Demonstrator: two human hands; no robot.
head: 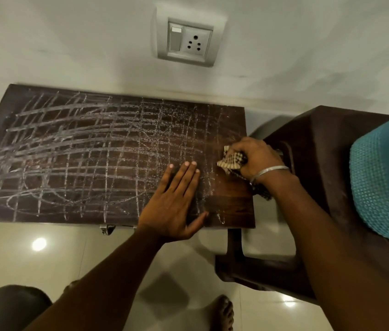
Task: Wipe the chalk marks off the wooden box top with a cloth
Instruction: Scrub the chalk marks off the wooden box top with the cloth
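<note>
A dark wooden box top lies in front of me, covered with a grid and scribbles of white chalk marks. My left hand rests flat on the top near its front right part, fingers straight. My right hand grips a bunched checked cloth and holds it against the box top at the right edge. A strip of wood near the right front corner looks free of chalk.
A dark brown plastic chair stands right beside the box, with a teal knitted item on it. A wall socket with switch sits above on the white wall. My foot stands on the glossy tiled floor.
</note>
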